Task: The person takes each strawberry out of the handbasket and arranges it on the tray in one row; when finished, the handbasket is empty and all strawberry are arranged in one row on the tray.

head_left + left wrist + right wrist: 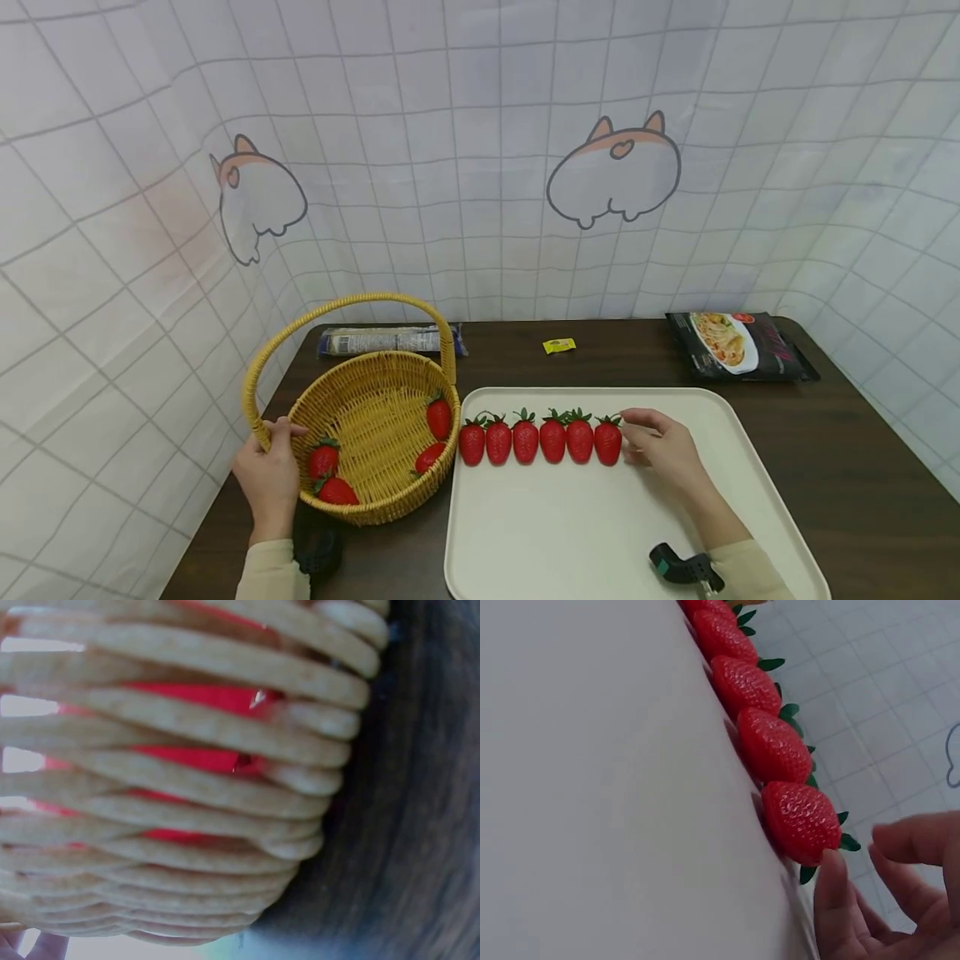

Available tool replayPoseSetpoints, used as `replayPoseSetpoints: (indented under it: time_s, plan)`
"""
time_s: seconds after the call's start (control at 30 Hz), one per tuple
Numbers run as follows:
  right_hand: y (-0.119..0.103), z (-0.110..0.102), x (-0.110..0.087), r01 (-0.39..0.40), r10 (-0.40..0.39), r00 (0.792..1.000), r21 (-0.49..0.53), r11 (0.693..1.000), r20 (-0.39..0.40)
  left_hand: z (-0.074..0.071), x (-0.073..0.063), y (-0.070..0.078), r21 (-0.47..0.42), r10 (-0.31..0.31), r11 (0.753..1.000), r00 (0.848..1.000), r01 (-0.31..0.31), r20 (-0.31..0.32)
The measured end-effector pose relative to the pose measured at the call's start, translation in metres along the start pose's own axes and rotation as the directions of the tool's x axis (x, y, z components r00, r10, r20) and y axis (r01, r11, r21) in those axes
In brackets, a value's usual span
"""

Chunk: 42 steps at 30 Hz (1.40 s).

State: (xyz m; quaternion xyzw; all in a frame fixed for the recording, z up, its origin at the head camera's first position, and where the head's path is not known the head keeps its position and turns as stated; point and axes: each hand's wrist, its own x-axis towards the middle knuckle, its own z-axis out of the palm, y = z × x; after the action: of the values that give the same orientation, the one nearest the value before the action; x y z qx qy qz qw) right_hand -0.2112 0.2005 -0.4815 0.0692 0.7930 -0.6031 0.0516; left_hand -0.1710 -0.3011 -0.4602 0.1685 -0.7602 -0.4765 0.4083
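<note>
The left hand (268, 479) grips the arched handle (360, 300) of a round wicker basket (381, 417), its rim (375, 507) partly hiding strawberries (338, 491) inside. Six dimpled strawberries (553, 440) line a smooth white tray (570, 533); beside the rightmost, the right hand (667, 454) holds nothing, thumb and fingers parted, contact unclear.

- 1 dark wood-grained table (862, 442), bearing:
- 1 yellow woven basket (397, 503)
- 1 white tray (555, 533)
- 1 black packet (776, 352)
- 1 small yellow sachet (559, 345)
- 1 long wrapped pack (382, 341)

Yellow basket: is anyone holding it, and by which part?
Yes, the left hand holds the yellow basket by its handle, at the lower left end.
</note>
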Motion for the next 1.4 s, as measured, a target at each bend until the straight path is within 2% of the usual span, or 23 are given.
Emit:
replayPoseSetpoints:
  time_s: [0.1, 0.23, 0.4, 0.53, 0.73, 0.93, 1.1, 1.23, 1.33, 1.4]
  plan:
    - [-0.005, -0.002, -0.002, -0.014, 0.016, 0.999, 0.032, 0.999, -0.051, 0.001, -0.001, 0.002, -0.002, 0.005, 1.000, 1.000, -0.005, 0.000]
    - [-0.016, 0.004, -0.007, 0.024, -0.019, 0.998, 0.085, 0.996, -0.055, 0.001, 0.000, 0.004, -0.013, 0.011, 1.000, 1.000, -0.011, 0.000]
    - [-0.035, 0.033, -0.014, 0.063, -0.066, 0.998, 0.119, 0.991, 0.019, 0.000, 0.001, 0.003, -0.006, 0.012, 1.000, 1.000, -0.012, -0.003]
    - [-0.059, 0.068, -0.018, 0.136, -0.157, 0.980, 0.156, 0.978, 0.125, -0.002, 0.002, 0.001, 0.002, -0.012, 1.000, 1.000, 0.012, -0.007]
    - [-0.093, 0.115, -0.022, 0.240, -0.288, 0.911, 0.190, 0.952, 0.294, -0.006, 0.000, -0.001, 0.011, -0.017, 1.000, 1.000, 0.017, -0.015]
    - [-0.116, 0.149, -0.018, 0.283, -0.341, 0.841, 0.194, 0.939, 0.420, -0.005, 0.000, -0.002, -0.011, 0.010, 1.000, 1.000, -0.010, -0.004]
    - [-0.121, 0.167, -0.004, 0.268, -0.358, 0.773, 0.242, 0.933, 0.524, -0.002, 0.000, -0.003, -0.029, 0.023, 0.999, 1.000, -0.023, 0.011]
    - [-0.120, 0.177, 0.005, 0.258, -0.353, 0.739, 0.242, 0.935, 0.573, -0.001, 0.000, -0.004, -0.029, 0.027, 0.999, 0.999, -0.027, 0.020]
    - [-0.123, 0.187, 0.006, 0.279, -0.358, 0.716, 0.224, 0.934, 0.600, 0.000, 0.000, -0.004, -0.027, 0.029, 0.999, 0.999, -0.029, 0.021]
    - [-0.126, 0.195, 0.006, 0.307, -0.365, 0.693, 0.204, 0.930, 0.622, 0.000, 0.000, -0.004, -0.023, 0.027, 0.999, 0.999, -0.026, 0.020]
